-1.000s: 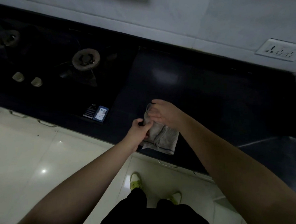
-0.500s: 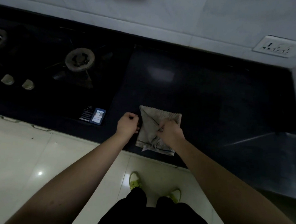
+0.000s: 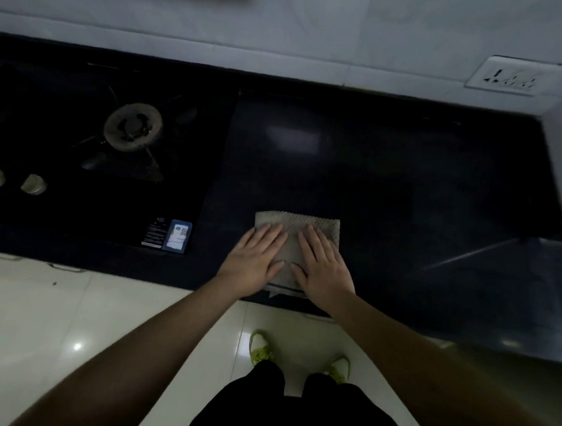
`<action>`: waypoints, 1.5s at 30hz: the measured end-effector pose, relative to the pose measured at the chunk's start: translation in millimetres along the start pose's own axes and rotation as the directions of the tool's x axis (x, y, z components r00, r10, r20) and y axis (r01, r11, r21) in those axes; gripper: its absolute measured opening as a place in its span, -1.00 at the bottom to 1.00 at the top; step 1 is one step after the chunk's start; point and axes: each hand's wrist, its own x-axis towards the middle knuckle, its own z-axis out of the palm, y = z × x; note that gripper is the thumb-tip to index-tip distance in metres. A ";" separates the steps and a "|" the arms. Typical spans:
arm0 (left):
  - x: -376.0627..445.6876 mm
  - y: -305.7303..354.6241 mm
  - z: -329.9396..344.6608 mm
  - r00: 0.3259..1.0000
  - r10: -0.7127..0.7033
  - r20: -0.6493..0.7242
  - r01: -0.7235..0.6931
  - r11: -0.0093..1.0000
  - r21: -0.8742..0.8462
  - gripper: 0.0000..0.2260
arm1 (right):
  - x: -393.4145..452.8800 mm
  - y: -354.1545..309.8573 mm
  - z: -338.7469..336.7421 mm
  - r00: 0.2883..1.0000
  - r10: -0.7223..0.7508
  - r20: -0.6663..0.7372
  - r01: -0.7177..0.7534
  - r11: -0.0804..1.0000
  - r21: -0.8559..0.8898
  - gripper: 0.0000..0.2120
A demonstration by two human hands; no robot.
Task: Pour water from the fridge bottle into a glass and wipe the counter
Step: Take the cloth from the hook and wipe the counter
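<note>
A folded grey cloth (image 3: 297, 223) lies flat on the dark counter (image 3: 390, 186), close to its front edge. My left hand (image 3: 253, 260) rests palm down on the cloth's left half, fingers straight. My right hand (image 3: 324, 265) lies flat on the right half in the same way. The two hands sit side by side, thumbs almost touching, and neither grips the cloth. Only the cloth's far strip and a bit of its near edge show past my hands. No bottle or glass is in view.
A black gas hob with a burner (image 3: 132, 131) and two knobs (image 3: 34, 184) fills the counter's left part; a label sticker (image 3: 168, 235) sits at its near right corner. A steel sink surface (image 3: 515, 286) lies to the right. A wall socket (image 3: 515, 75) is at the back right.
Both hands went from pinching and folding the cloth to lying flat on top of it. The cloth is now a neat flat rectangle on the counter.
</note>
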 end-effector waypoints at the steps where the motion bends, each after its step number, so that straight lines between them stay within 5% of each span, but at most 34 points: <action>1: -2.9 3.1 7.1 1.000 -0.014 0.009 0.014 1.000 0.027 -0.44 | -1.6 5.8 3.4 1.000 -0.007 0.015 0.008 1.000 -0.015 -0.32; 19: 67.4 176.4 20.2 0.937 0.298 0.181 -0.323 0.938 0.127 -0.31 | -117.6 143.3 -4.8 0.940 0.340 -0.021 -0.340 0.940 0.006 -0.33; 45: 253.9 205.0 9.1 0.995 0.097 0.021 -0.099 0.986 0.134 -0.40 | 39.5 306.4 -47.8 0.982 0.171 -0.080 -0.175 0.983 -0.048 -0.28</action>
